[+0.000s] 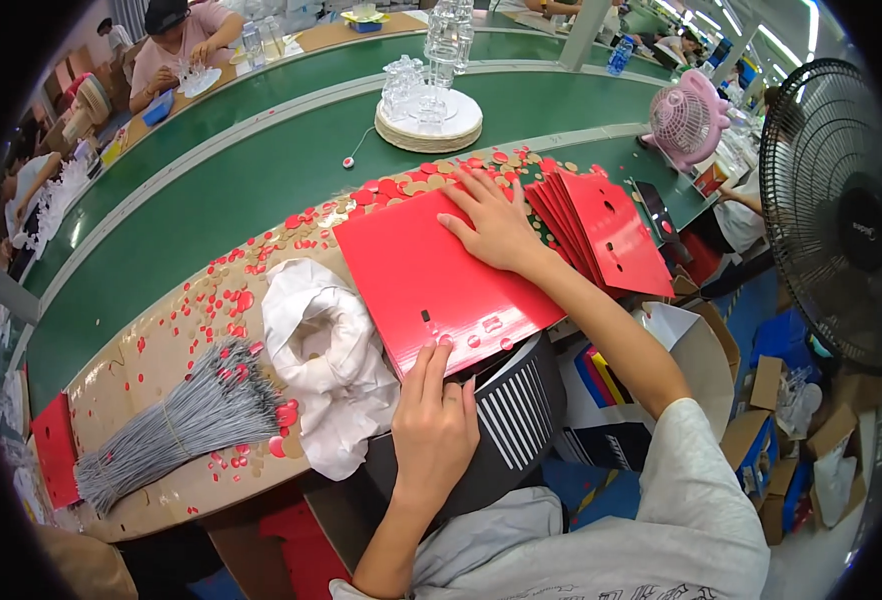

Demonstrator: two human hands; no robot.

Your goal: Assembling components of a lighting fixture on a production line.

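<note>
A glossy red sheet with a small dark slot and a few loose punched-out bits on it lies in front of me, its near edge over a dark slotted plastic bin. Spread flat across its far right part is my right hand, fingers apart. My left hand rests at the sheet's near edge, fingertips stretched onto the red surface and thumb to the side. Whether more sheets lie beneath is hidden. Just right of it, several red sheets with holes are fanned out, and a crumpled white cloth sits on the left.
Red and brown discs litter the brown-covered table edge. A bundle of grey wires lies at left. Beyond, a green conveyor carries a round white stand with clear pieces. A black fan and pink fan stand right.
</note>
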